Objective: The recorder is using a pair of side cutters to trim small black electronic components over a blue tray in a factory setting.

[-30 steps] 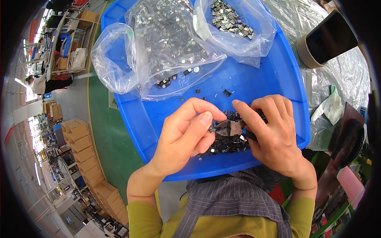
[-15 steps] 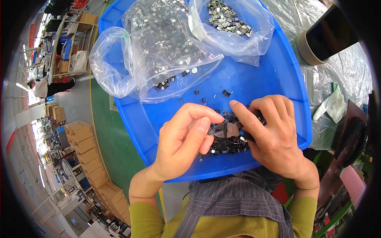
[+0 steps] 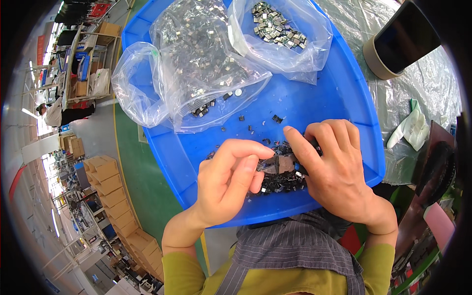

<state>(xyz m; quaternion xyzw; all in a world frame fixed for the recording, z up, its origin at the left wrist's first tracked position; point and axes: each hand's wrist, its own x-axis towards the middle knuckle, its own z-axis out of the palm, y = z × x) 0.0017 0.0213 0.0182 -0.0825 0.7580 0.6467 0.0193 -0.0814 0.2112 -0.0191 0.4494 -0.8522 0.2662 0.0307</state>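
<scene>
In my right hand (image 3: 339, 169) is a pair of cutting pliers (image 3: 280, 164); its metal jaws point left and its dark, blue-marked handles run under my palm. My left hand (image 3: 226, 182) is closed in a pinch right at the jaw tips, and whatever sits between thumb and forefinger is too hidden to name. Below both hands lies a heap of small dark pieces (image 3: 282, 183) with shiny bits among them, on the floor of a blue plastic tub (image 3: 319, 103). A few loose dark pieces (image 3: 277, 119) lie farther up the tub.
A clear bag (image 3: 196, 59) of small metallic parts fills the tub's far left. Another open bag (image 3: 300, 61) holds small square metal parts (image 3: 278, 27). To the right, a dark-screened device in a round holder (image 3: 384, 59) and a white glove (image 3: 413, 129) rest on plastic sheeting. Cardboard boxes (image 3: 110, 191) stand left.
The view has shifted slightly. My hands keep nearly the same pose, with the pliers' jaws still at my left fingertips.
</scene>
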